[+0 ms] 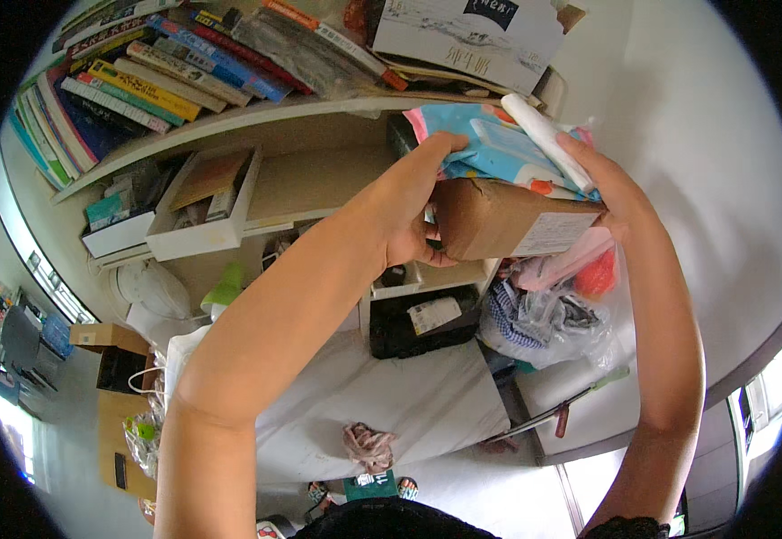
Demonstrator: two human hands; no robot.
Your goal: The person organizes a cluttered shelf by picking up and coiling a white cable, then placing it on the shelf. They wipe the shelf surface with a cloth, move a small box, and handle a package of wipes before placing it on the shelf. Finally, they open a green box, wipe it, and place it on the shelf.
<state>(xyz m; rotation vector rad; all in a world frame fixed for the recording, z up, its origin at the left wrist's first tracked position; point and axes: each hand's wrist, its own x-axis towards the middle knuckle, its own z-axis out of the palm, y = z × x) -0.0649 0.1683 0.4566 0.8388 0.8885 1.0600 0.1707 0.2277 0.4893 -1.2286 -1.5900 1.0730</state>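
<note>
A brown cardboard box (485,216) with a white label is held up at shelf height between my two hands. On top of it lies a blue soft pack of wipes (499,144) with a pink edge, and a white roll (548,142) rests across the pack. My left hand (418,207) grips the left side, thumb on the pack and fingers against the box. From the right, my right hand (614,184) clasps the stack, its thumb by the roll; its other fingers are partly hidden behind the box.
Books (153,76) lean along the upper shelf (229,121), beside a white printed carton (467,40). Below stand a white open bin (198,234) and a black box (427,322). Plastic bags (553,314) hang at right. A crumpled cloth (370,446) lies on the marbled table (319,413).
</note>
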